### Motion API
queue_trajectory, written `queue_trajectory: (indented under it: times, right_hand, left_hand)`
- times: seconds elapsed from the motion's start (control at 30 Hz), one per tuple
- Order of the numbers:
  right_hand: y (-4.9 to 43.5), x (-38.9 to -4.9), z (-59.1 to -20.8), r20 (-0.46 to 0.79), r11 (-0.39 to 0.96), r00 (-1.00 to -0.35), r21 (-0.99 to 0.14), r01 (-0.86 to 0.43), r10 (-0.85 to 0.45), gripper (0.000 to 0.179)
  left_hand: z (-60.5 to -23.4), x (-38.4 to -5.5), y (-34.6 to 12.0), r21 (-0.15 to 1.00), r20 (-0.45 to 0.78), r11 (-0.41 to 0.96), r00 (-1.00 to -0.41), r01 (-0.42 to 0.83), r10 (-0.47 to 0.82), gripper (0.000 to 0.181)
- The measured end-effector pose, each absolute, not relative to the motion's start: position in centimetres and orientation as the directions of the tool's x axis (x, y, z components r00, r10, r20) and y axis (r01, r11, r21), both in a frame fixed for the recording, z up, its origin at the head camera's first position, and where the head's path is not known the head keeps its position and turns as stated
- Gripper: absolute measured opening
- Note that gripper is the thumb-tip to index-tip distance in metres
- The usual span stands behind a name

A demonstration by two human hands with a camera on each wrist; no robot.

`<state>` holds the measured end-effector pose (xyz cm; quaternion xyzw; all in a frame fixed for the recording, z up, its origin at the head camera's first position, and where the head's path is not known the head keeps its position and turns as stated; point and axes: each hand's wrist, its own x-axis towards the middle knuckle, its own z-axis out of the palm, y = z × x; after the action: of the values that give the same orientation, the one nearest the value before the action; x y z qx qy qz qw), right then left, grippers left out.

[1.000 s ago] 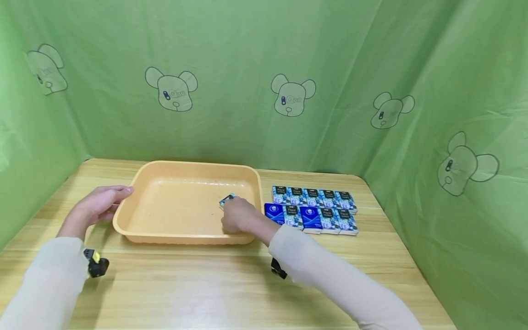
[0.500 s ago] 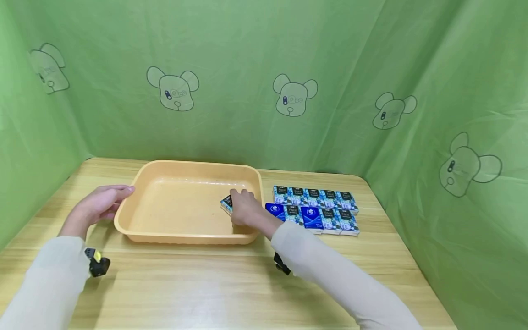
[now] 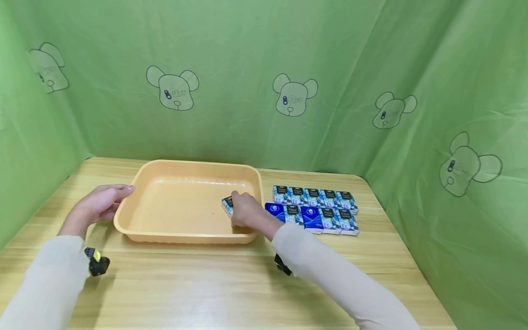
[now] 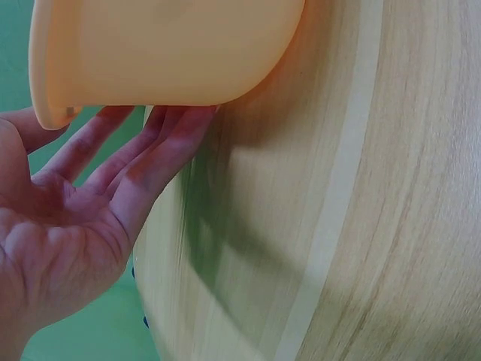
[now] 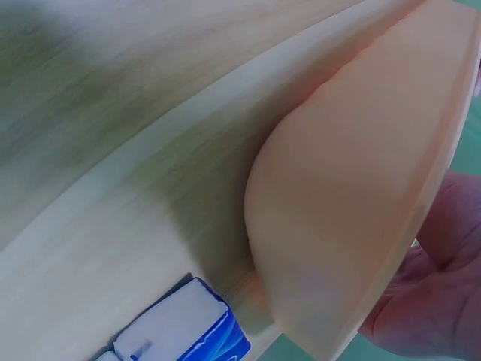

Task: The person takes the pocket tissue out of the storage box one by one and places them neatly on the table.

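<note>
A shallow peach plastic tub (image 3: 181,238) stands on the wooden table. My left hand (image 3: 101,201) holds its left side, the rim between thumb and fingers; in the left wrist view the long fingers (image 4: 161,162) reach under the rim to the outer wall. Inside the tub, toward the right, a small floral blue tissue pack (image 3: 227,204) with a black label lies slanted. My right hand (image 3: 247,211) grips its right part and covers much of it. In the right wrist view the tub's wall (image 5: 338,180) hides the fingertips and the pack.
Right of the tub, tissue packs lie in two rows: floral packs (image 3: 313,197) behind, floral ones mixed with dark blue packs (image 3: 311,217) in front. One blue pack (image 5: 184,323) lies close to the tub's wall. Green curtain (image 3: 231,128) surrounds the table's back and sides.
My right hand has shifted slightly right within the tub, its fingers lifting and then lowering onto the tissue pack, which has turned a little. My left hand stays at the rim.
</note>
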<state>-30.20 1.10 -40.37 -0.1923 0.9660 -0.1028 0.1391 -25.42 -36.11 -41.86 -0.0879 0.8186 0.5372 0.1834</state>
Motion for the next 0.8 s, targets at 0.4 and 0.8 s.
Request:
queue_trajectory:
  times: [0.4,0.8]
  right_hand:
    - [0.9,-29.4,-40.1,-0.239,0.917,-0.901,-0.263,-0.300,-0.363,0.086]
    - [0.9,-29.8,-39.3,-0.222,0.915,-0.902,-0.257,-0.312,-0.370,0.102]
  left_hand:
    - [-41.8,-25.5,-36.0,0.849,-0.392,0.406,-0.918,-0.339,0.054,0.080]
    - [-41.9,-25.7,-36.2,0.848,-0.396,0.404,-0.917,-0.344,0.051,0.080]
